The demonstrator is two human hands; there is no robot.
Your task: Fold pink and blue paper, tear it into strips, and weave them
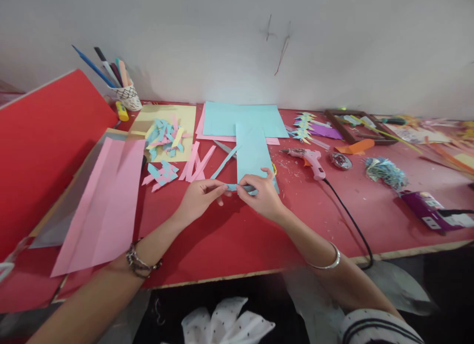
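Between my two hands, a small blue paper strip (232, 187) is held above the red table, near its middle. My left hand (202, 198) pinches one end with thumb and finger. The other end is pinched by my right hand (261, 193), whose little finger sticks up. Just behind them lies a long blue paper sheet (255, 149), partly covered by my right hand. A narrow blue strip (224, 162) rests beside it, across grey scissors (225, 147) that the sheet partly hides. Several pink paper strips (196, 162) lie left of the scissors.
Folded paper pieces (165, 136) are heaped on a yellow sheet (185, 114). A pink glue gun (309, 160) lies to the right, its black cord (350, 220) running over the front edge. Further right is a purple power strip (425, 213). Pink sheets (107, 201) and a pen cup (128, 97) stand left.
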